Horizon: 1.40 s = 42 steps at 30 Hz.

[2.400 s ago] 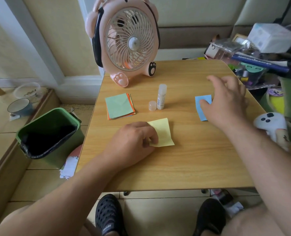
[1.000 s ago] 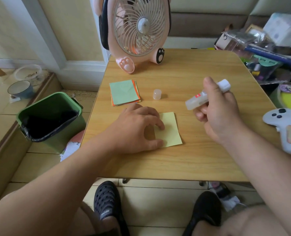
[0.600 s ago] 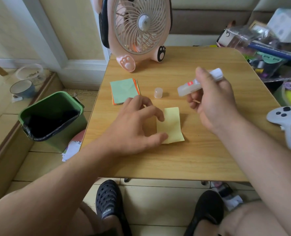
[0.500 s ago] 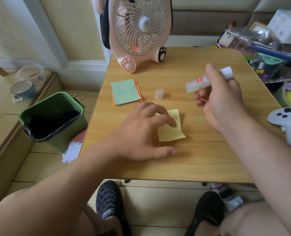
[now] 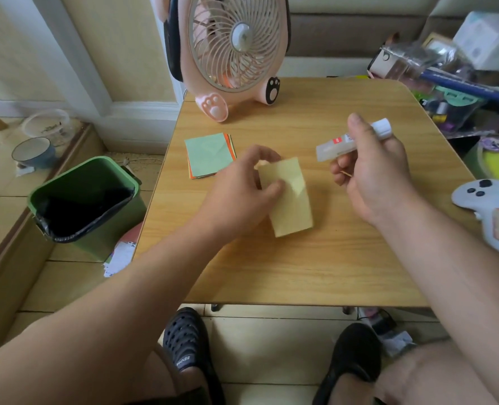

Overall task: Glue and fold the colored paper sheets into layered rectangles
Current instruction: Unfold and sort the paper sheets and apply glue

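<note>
Your left hand pinches the yellow paper mid-counter, right hand at 3 o'clock grips the glue stick; the paper looks thin and floppy, so hold near an edge.

Left hand pinches the yellow paper between thumb and curled fingers; right hand, just right of the paper, holds the glue stick.

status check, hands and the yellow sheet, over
Left hand pinches yellow sheet, lifting its near edge. Right hand grips glue stick, uncapped, above table. Nothing in the way.
</note>
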Each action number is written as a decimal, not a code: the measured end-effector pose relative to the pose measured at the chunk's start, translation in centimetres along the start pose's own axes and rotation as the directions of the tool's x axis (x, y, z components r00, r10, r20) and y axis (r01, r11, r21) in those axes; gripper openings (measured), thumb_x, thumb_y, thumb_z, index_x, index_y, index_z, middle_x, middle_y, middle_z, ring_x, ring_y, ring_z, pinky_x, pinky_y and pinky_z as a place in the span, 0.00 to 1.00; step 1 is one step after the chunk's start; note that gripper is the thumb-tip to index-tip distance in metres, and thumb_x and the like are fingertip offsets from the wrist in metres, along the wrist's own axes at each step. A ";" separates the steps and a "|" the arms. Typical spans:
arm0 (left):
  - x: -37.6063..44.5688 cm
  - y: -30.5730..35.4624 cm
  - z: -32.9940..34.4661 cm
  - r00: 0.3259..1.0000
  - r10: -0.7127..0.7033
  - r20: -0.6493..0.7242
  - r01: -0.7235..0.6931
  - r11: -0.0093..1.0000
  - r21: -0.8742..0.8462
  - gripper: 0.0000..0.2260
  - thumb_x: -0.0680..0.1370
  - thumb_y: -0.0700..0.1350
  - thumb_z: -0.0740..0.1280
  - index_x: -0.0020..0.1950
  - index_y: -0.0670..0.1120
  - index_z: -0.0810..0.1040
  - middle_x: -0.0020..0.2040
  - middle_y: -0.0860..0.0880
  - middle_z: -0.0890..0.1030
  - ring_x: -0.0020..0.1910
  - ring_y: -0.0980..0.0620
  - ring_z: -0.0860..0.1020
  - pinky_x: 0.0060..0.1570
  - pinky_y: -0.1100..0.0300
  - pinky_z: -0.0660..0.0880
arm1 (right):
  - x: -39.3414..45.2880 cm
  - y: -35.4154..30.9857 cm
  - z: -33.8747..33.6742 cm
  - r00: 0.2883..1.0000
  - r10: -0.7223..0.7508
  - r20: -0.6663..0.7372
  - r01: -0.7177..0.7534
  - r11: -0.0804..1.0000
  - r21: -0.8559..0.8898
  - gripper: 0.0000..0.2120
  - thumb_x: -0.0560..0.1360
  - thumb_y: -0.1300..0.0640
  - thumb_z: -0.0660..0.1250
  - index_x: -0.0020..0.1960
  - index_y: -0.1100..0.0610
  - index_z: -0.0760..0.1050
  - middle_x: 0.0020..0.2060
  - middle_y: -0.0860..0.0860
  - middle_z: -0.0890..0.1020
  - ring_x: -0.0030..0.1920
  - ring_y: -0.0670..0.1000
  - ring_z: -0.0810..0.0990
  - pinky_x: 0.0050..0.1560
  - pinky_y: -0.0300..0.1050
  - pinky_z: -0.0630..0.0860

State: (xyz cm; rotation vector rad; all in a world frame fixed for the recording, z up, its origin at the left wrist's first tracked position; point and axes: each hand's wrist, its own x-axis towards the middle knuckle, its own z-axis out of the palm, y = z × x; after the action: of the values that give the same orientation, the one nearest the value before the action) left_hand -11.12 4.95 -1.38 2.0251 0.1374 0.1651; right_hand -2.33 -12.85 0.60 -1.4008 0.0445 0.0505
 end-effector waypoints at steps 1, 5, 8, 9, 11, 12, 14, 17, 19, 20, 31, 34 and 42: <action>0.1 -0.4 0.0 1.000 -0.006 0.008 0.004 0.975 0.224 0.16 0.77 0.47 0.72 0.63 0.58 0.74 0.41 0.52 0.83 0.42 0.50 0.80 0.42 0.54 0.77 | 0.0 0.2 0.0 1.000 -0.004 0.006 0.005 1.000 -0.017 0.13 0.80 0.44 0.70 0.46 0.53 0.74 0.26 0.47 0.74 0.30 0.49 0.73 0.33 0.43 0.69; 0.4 -1.7 0.7 0.996 0.089 -0.004 -0.074 0.854 0.514 0.26 0.73 0.55 0.75 0.69 0.58 0.71 0.56 0.52 0.79 0.55 0.47 0.73 0.55 0.55 0.70 | -0.4 0.7 0.2 0.998 -0.011 0.062 0.015 0.997 -0.074 0.12 0.80 0.45 0.70 0.48 0.53 0.74 0.29 0.49 0.77 0.30 0.49 0.73 0.34 0.44 0.71; 0.7 -2.5 0.5 0.987 0.141 -0.074 -0.075 0.822 0.565 0.25 0.71 0.60 0.76 0.65 0.56 0.73 0.57 0.51 0.74 0.54 0.46 0.70 0.57 0.54 0.67 | -1.0 1.3 0.8 0.991 -0.019 0.133 0.032 0.994 -0.100 0.11 0.80 0.46 0.70 0.48 0.52 0.75 0.34 0.51 0.78 0.31 0.48 0.74 0.34 0.44 0.74; 0.8 -2.8 0.3 0.984 0.160 -0.077 -0.086 0.809 0.581 0.21 0.73 0.61 0.75 0.62 0.56 0.77 0.56 0.51 0.74 0.54 0.46 0.70 0.57 0.53 0.69 | -1.3 1.4 1.1 0.988 -0.022 0.155 0.040 0.993 -0.111 0.10 0.80 0.46 0.70 0.48 0.51 0.75 0.34 0.50 0.78 0.32 0.47 0.75 0.34 0.44 0.75; 0.6 -3.0 0.1 0.974 0.223 -0.031 -0.162 0.791 0.591 0.11 0.78 0.60 0.71 0.56 0.56 0.83 0.54 0.52 0.79 0.53 0.45 0.74 0.57 0.51 0.72 | -1.5 1.5 1.6 0.984 -0.022 0.177 0.044 0.991 -0.124 0.09 0.81 0.46 0.70 0.49 0.50 0.76 0.35 0.49 0.79 0.33 0.47 0.76 0.36 0.46 0.77; 0.3 -3.0 0.0 0.968 0.253 0.005 -0.209 0.787 0.580 0.10 0.80 0.58 0.69 0.55 0.55 0.85 0.54 0.52 0.80 0.53 0.45 0.74 0.57 0.52 0.72 | -1.5 1.4 1.7 0.984 -0.017 0.175 0.040 0.991 -0.124 0.09 0.81 0.46 0.70 0.49 0.50 0.76 0.36 0.49 0.79 0.33 0.46 0.76 0.36 0.46 0.78; -0.5 -3.0 0.0 0.950 0.294 0.101 -0.296 0.757 0.582 0.10 0.80 0.57 0.68 0.55 0.55 0.86 0.55 0.52 0.81 0.54 0.46 0.75 0.58 0.54 0.70 | -1.4 1.3 1.8 0.987 -0.002 0.158 0.021 0.993 -0.120 0.09 0.81 0.46 0.70 0.49 0.50 0.76 0.37 0.50 0.78 0.33 0.46 0.75 0.36 0.46 0.77; -1.9 -3.6 -0.2 0.934 0.274 0.229 -0.358 0.711 0.606 0.15 0.78 0.63 0.64 0.59 0.62 0.84 0.60 0.57 0.79 0.58 0.48 0.73 0.61 0.48 0.72 | -1.0 1.5 1.6 0.990 0.026 0.139 -0.011 0.995 -0.104 0.09 0.80 0.46 0.71 0.47 0.50 0.76 0.35 0.51 0.77 0.32 0.48 0.74 0.35 0.45 0.74; -2.2 -4.0 -0.8 0.921 0.270 0.281 -0.388 0.700 0.599 0.17 0.78 0.65 0.61 0.61 0.65 0.83 0.63 0.60 0.78 0.61 0.49 0.72 0.62 0.46 0.71 | -1.0 1.6 1.6 0.986 0.049 0.158 -0.031 0.993 -0.114 0.09 0.80 0.46 0.70 0.47 0.50 0.76 0.33 0.51 0.76 0.32 0.49 0.75 0.35 0.46 0.74; -2.2 -4.1 -1.1 0.915 0.272 0.299 -0.401 0.699 0.592 0.17 0.78 0.66 0.60 0.62 0.66 0.82 0.65 0.61 0.78 0.62 0.50 0.71 0.62 0.46 0.71 | -1.0 1.8 1.7 0.982 0.062 0.176 -0.039 0.991 -0.129 0.09 0.80 0.46 0.70 0.47 0.50 0.76 0.33 0.51 0.77 0.32 0.49 0.75 0.35 0.46 0.75; -2.3 -4.2 -1.9 0.992 0.098 0.077 -0.124 0.691 0.712 0.30 0.64 0.80 0.61 0.58 0.64 0.76 0.54 0.57 0.70 0.60 0.50 0.69 0.62 0.48 0.69 | -0.7 3.0 3.2 0.947 0.121 0.299 -0.008 0.936 -0.353 0.10 0.79 0.50 0.72 0.51 0.57 0.79 0.38 0.53 0.83 0.38 0.52 0.81 0.42 0.51 0.85; -2.0 -4.3 -2.5 0.998 0.063 0.029 -0.065 0.712 0.699 0.30 0.65 0.82 0.58 0.53 0.62 0.74 0.50 0.57 0.73 0.59 0.51 0.70 0.61 0.47 0.70 | -0.6 2.6 3.4 0.932 0.142 0.335 0.025 0.894 -0.447 0.12 0.78 0.48 0.74 0.50 0.56 0.80 0.42 0.55 0.86 0.39 0.52 0.84 0.46 0.54 0.87; -0.7 -4.1 -2.5 0.995 -0.017 -0.102 0.086 0.674 0.734 0.31 0.64 0.83 0.57 0.46 0.57 0.72 0.48 0.56 0.74 0.54 0.50 0.72 0.55 0.49 0.69 | -1.1 1.4 3.9 0.888 0.050 0.458 0.326 0.633 -0.702 0.15 0.74 0.36 0.72 0.45 0.48 0.81 0.41 0.42 0.87 0.44 0.47 0.86 0.50 0.57 0.84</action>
State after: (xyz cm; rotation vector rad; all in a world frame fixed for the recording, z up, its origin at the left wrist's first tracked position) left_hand -12.33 8.87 -3.95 2.8349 0.3669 0.1786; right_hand -3.48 -8.77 -0.05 -2.2274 -0.5385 0.2845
